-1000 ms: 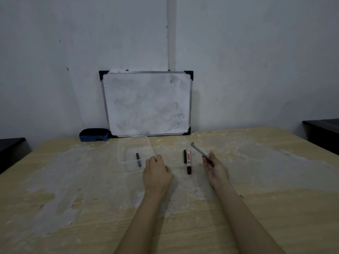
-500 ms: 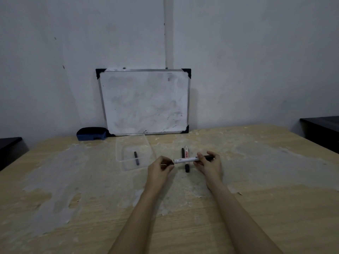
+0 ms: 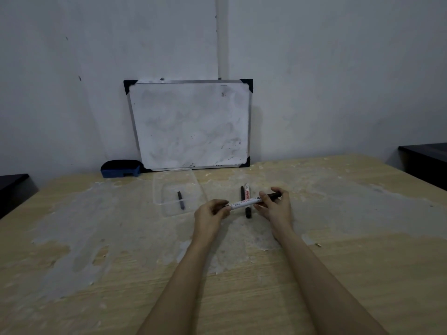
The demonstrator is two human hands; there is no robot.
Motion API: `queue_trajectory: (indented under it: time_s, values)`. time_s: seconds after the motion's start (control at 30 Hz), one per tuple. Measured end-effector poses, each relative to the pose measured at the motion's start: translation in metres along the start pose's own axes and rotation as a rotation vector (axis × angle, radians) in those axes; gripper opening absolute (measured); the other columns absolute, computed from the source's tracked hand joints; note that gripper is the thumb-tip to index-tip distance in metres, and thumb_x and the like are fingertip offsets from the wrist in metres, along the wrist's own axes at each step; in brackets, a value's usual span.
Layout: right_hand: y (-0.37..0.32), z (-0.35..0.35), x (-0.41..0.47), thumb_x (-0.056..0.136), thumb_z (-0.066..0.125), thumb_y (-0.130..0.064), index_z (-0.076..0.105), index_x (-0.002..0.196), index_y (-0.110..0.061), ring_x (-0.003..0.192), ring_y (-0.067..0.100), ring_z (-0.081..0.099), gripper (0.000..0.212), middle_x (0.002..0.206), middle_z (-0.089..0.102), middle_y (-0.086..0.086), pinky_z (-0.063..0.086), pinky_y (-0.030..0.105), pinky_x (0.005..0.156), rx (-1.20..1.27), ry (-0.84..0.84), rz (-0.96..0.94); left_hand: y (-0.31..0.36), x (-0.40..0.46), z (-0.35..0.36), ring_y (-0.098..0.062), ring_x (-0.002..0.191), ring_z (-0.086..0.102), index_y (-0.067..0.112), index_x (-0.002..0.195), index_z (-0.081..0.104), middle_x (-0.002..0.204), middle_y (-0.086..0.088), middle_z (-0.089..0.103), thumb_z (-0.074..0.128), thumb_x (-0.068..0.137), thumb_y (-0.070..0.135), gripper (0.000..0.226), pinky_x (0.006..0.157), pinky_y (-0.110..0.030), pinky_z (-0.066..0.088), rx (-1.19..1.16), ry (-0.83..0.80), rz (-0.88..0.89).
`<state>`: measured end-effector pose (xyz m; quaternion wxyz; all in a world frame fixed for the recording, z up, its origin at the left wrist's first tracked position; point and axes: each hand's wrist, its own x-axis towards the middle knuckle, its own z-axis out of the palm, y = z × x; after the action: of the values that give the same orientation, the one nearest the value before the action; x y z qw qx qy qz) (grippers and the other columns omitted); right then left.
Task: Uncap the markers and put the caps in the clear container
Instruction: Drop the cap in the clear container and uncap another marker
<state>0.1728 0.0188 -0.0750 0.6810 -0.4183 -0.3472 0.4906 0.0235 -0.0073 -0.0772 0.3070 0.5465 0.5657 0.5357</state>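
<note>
I hold a white marker level above the table between both hands. My left hand pinches its left end. My right hand grips its right end, where the black cap sticks out past my fingers. Behind it, a second white marker with a black cap lies on the table, with another black piece beside it. The clear container stands left of my hands with one black cap inside.
A whiteboard leans on the wall at the back of the wooden table. A blue eraser lies left of it. Dark furniture stands at the far left and far right.
One second ago my right hand alone held the marker tilted up while my left hand rested on the table. Now both hands grip its ends and it lies level.
</note>
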Motion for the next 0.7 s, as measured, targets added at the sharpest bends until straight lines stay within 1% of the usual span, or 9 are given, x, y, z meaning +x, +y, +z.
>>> queue_trajectory:
  time_s: [0.03, 0.07, 0.17, 0.27, 0.37, 0.43, 0.5, 0.7]
  values:
    - [0.0003, 0.0003, -0.0006, 0.087, 0.057, 0.0, 0.038, 0.106, -0.011, 0.085, 0.029, 0.06, 0.029, 0.109, 0.048, 0.019, 0.057, 0.015, 0.049, -0.004, -0.012, 0.003, 0.0006, 0.0005, -0.0003, -0.018, 0.072, 0.062, -0.008, 0.104, 0.065, 0.081, -0.01, 0.066, 0.062, 0.084, 0.0, 0.021, 0.053, -0.001, 0.049, -0.058, 0.013, -0.031]
    - [0.0005, 0.0005, -0.0013, 0.087, 0.056, -0.001, 0.038, 0.106, -0.011, 0.083, 0.027, 0.06, 0.029, 0.109, 0.048, 0.02, 0.057, 0.015, 0.049, -0.002, -0.015, 0.009, 0.0012, 0.0011, -0.0009, -0.014, 0.066, 0.062, -0.009, 0.102, 0.064, 0.077, -0.008, 0.065, 0.062, 0.083, -0.003, 0.02, 0.051, -0.001, 0.05, -0.104, 0.016, -0.058]
    - [0.0001, 0.0003, -0.0024, 0.087, 0.057, -0.001, 0.037, 0.106, -0.01, 0.074, 0.018, 0.059, 0.028, 0.11, 0.048, 0.021, 0.057, 0.015, 0.048, 0.033, 0.012, 0.039, 0.001, 0.0029, -0.0017, -0.004, 0.059, 0.064, -0.013, 0.106, 0.063, 0.082, -0.009, 0.065, 0.059, 0.082, -0.01, 0.024, 0.053, -0.001, 0.051, -0.177, -0.026, -0.091]
    - [0.0002, -0.002, -0.0009, 0.087, 0.057, -0.002, 0.035, 0.104, -0.009, 0.072, 0.017, 0.059, 0.028, 0.106, 0.049, 0.02, 0.057, 0.016, 0.047, 0.035, 0.006, 0.064, -0.0008, 0.003, -0.0009, 0.005, 0.045, 0.065, -0.014, 0.106, 0.062, 0.08, -0.01, 0.066, 0.056, 0.084, -0.01, 0.023, 0.052, -0.005, 0.053, -0.193, -0.051, -0.105]
    - [0.0013, -0.0032, 0.0003, 0.088, 0.057, -0.005, 0.034, 0.102, -0.01, 0.072, 0.017, 0.059, 0.027, 0.093, 0.05, 0.012, 0.058, 0.019, 0.05, 0.017, -0.036, 0.104, -0.0019, 0.0013, 0.0008, 0.003, 0.038, 0.061, -0.015, 0.105, 0.061, 0.069, -0.009, 0.063, 0.052, 0.087, -0.01, 0.02, 0.044, -0.006, 0.051, -0.204, -0.049, -0.134]
    - [0.0005, -0.003, 0.0002, 0.089, 0.056, -0.005, 0.035, 0.094, -0.011, 0.069, 0.017, 0.059, 0.022, 0.085, 0.05, 0.009, 0.058, 0.02, 0.05, -0.001, -0.059, 0.132, -0.0026, 0.0014, 0.0009, 0.003, 0.037, 0.06, -0.016, 0.105, 0.06, 0.066, -0.009, 0.062, 0.051, 0.088, -0.01, 0.02, 0.043, -0.007, 0.05, -0.208, -0.043, -0.148]
    - [-0.001, -0.0029, -0.0008, 0.089, 0.056, -0.004, 0.035, 0.086, -0.013, 0.068, 0.018, 0.058, 0.023, 0.081, 0.05, 0.008, 0.057, 0.02, 0.049, -0.007, -0.08, 0.151, -0.003, 0.0017, 0.0001, 0.003, 0.036, 0.059, -0.016, 0.104, 0.06, 0.065, -0.01, 0.061, 0.051, 0.088, -0.009, 0.02, 0.043, -0.006, 0.051, -0.214, -0.052, -0.165]
    - [-0.0019, -0.0056, -0.0021, 0.089, 0.054, -0.002, 0.032, 0.095, -0.009, 0.069, 0.019, 0.058, 0.024, 0.083, 0.047, 0.008, 0.057, 0.019, 0.048, -0.031, -0.121, 0.155, -0.0059, 0.0043, 0.0003, 0.001, 0.033, 0.059, -0.018, 0.105, 0.059, 0.062, -0.012, 0.061, 0.052, 0.088, -0.008, 0.021, 0.042, -0.007, 0.05, -0.212, -0.08, -0.214]
